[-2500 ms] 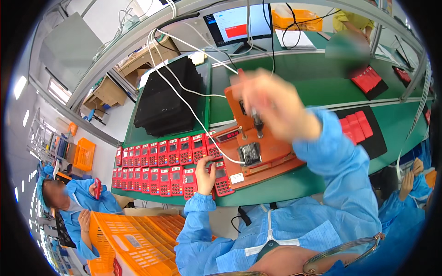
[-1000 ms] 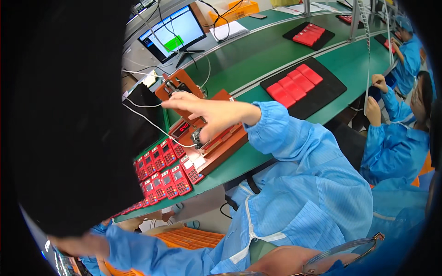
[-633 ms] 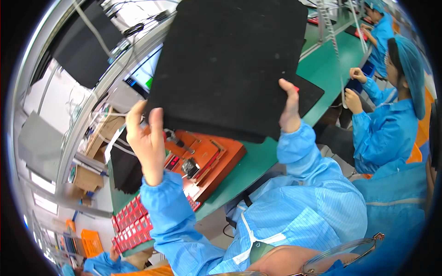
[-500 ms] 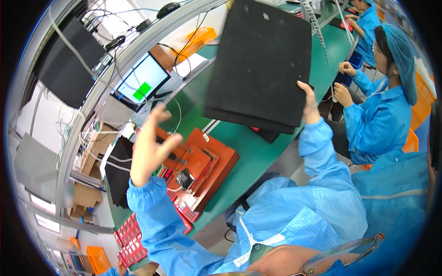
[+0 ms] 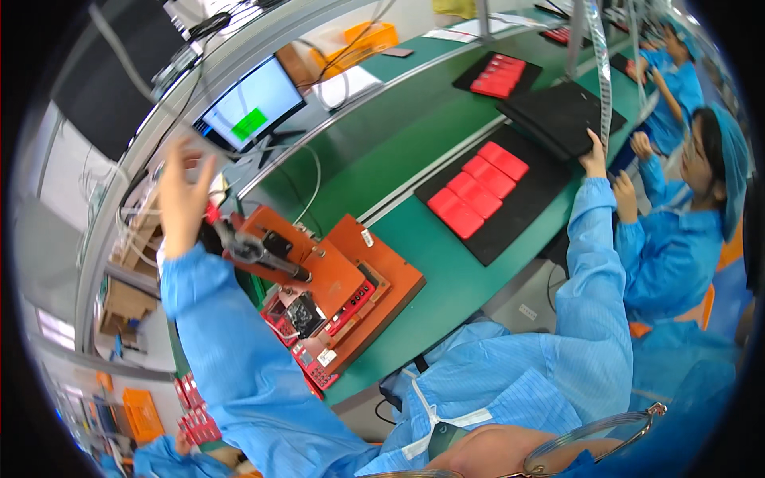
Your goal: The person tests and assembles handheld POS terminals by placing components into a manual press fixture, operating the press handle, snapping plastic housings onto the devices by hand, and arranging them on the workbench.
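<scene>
At the right of the green table (image 5: 446, 275): stacked black mats (image 5: 554, 115), near edge gripped in my right hand (image 5: 593, 159), overlapping in view a flat mat (image 5: 510, 227) bearing four red devices (image 5: 478, 193) in a row. At the left: my left hand (image 5: 185, 195), raised, blurred, fingers spread apart, near the dark lever (image 5: 255, 253) of an orange fixture (image 5: 374, 247).
</scene>
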